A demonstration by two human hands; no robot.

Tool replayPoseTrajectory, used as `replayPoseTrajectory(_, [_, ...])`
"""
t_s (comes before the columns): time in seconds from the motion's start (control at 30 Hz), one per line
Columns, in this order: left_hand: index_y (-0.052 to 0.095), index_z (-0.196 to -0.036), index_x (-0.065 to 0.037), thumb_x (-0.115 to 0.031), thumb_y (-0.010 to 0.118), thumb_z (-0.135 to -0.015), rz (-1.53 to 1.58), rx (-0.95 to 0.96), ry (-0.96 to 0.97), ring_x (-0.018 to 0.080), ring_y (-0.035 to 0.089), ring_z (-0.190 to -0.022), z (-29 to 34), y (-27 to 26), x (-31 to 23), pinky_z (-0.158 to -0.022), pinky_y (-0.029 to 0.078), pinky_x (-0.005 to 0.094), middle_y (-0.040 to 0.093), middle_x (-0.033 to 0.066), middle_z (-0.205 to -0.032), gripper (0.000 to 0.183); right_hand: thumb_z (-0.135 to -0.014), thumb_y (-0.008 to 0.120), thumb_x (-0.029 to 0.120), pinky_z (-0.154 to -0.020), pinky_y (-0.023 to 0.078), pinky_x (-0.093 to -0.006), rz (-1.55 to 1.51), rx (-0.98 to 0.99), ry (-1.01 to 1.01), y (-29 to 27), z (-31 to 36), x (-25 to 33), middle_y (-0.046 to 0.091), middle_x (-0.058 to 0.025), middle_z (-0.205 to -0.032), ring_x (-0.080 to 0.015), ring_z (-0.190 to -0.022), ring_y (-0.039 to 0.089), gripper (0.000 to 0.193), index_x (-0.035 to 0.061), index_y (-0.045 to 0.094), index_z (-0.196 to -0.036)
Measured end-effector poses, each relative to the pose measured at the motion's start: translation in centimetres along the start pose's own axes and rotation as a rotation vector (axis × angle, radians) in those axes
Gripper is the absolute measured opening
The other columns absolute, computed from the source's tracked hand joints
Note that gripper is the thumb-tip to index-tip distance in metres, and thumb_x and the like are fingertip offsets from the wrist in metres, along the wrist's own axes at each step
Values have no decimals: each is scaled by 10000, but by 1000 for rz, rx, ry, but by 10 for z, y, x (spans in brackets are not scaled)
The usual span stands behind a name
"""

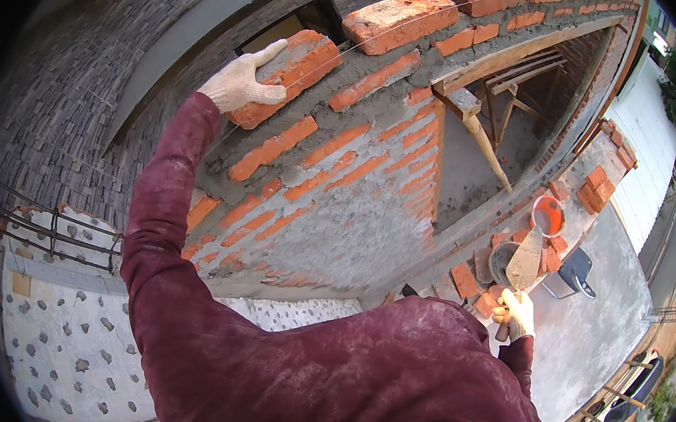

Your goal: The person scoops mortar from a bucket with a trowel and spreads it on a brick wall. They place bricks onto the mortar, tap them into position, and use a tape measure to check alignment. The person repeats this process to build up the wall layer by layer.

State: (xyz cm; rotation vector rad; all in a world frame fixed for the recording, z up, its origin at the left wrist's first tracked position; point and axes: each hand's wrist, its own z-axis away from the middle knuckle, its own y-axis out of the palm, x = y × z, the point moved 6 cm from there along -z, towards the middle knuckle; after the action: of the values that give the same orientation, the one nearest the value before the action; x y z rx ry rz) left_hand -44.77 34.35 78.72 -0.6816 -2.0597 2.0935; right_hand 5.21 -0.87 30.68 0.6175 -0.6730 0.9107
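Just behind the trowel (524,259) sit bricks (464,280) and buckets (548,204).

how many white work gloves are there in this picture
2: one on the left hand, gripping a brick at the top of the wall; the other on the right hand, holding a trowel.
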Motion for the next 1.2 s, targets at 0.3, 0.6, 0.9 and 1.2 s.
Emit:
replayPoseTrajectory(0.3, [327, -1656, -172, -511, 846, -712, -81, 51, -34, 432, 542, -1346, -4, 11, -4, -1174, 395, 523, 578, 284, -1414, 1130, -941, 708, 173, -422, 472, -297, 199, 73, -127, 37, -6, 36, 584, -70, -824, -152, -490, 555, 212, 51, 549, -1012])
replayPoseTrajectory(0.6, [337, -1648, -218, -891, 660, -708, -277, -32, 39, 441, 465, -1418, 3, 15, 14, -1126, 464, 559, 451, 252, -1530, 1200, -1016, 614, 258, -764, 521, -292, 595, 430, -819, 238, 115, 291, 617, -59, -995, -133, -868, 619, 574, 66, 446, -1531])
replayPoseTrajectory(0.9, [454, -1517, -36, -367, 689, -948, -610, -174, -140, 342, 654, -1209, 21, 30, -49, -995, 556, 448, 634, 174, -1330, 699, -1039, 565, 268, -771, 576, -402, 1280, 389, -1815, 408, 190, 428, 719, -215, -1056, -278, -890, 722, 476, 23, 514, -1445])
replayPoseTrajectory(1.2, [517, -1431, 9, -350, 693, -958, -592, -237, -164, 348, 716, -1091, 23, 36, -52, -902, 601, 449, 684, 200, -1228, 619, -975, 559, 223, -802, 549, -508, 1606, 311, -1745, 474, 191, 410, 711, -235, -909, -444, -882, 701, 277, -1, 663, -1103])
